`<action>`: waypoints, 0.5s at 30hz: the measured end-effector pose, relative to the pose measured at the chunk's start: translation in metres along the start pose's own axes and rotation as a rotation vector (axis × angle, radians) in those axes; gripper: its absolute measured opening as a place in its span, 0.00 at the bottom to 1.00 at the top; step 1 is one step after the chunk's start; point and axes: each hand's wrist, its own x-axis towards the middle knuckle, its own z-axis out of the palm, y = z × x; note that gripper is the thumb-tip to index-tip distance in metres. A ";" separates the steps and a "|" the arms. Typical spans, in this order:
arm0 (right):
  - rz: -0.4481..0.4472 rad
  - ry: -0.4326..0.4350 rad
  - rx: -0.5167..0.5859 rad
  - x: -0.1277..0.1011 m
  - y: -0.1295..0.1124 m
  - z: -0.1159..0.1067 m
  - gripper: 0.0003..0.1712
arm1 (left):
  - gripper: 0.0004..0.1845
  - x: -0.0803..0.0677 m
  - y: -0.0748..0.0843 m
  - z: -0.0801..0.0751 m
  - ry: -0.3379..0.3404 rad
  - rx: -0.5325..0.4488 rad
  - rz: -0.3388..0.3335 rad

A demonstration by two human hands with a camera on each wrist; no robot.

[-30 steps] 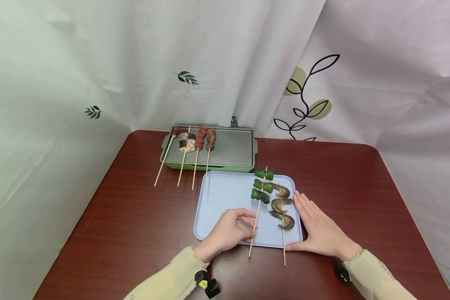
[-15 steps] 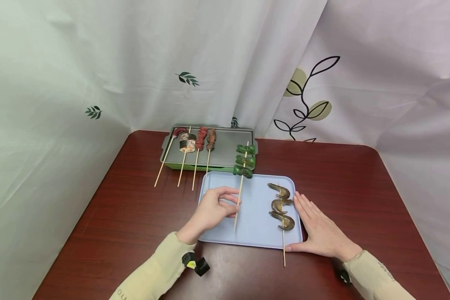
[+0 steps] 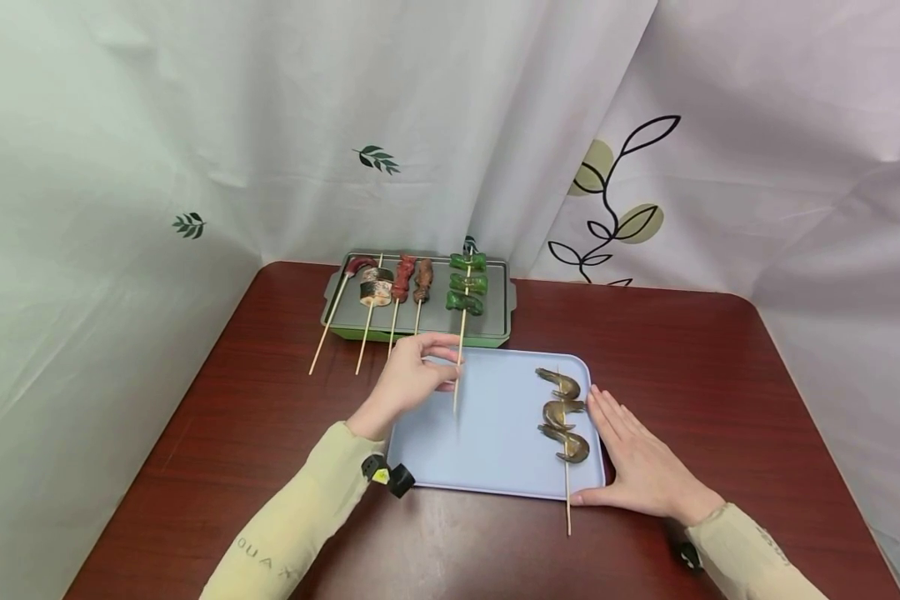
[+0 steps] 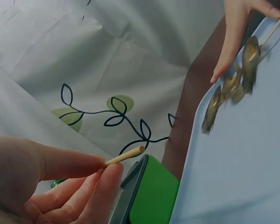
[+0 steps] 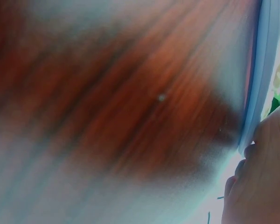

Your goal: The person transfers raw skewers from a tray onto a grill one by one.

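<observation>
Dark red table (image 3: pixel 270 467), curtain backdrop. Left hand (image 3: pixel 408 379) pinches green pepper skewer (image 3: pixel 462 312), its peppers over grey grill tray (image 3: pixel 487 296). Right hand (image 3: pixel 641 462) lies flat, fingers straight, against blue tray (image 3: pixel 495 433) holding shrimp skewer (image 3: pixel 562 417).

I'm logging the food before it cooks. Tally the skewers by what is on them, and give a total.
Green pepper skewer, held in the left hand over the grill tray: 1
Shrimp skewer, on the blue tray beside the right hand: 1
Meat skewers: 2
Sausage skewer: 1
Rolled-slice skewer: 1
Total: 6
</observation>
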 end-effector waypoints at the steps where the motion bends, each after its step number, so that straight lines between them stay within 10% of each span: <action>1: 0.000 0.000 -0.001 0.000 0.000 0.000 0.81 | 0.24 0.003 0.001 -0.001 0.003 0.006 -0.001; 15: -0.008 0.015 0.001 0.000 0.000 0.001 0.81 | 0.22 0.031 0.007 -0.011 0.058 0.070 -0.085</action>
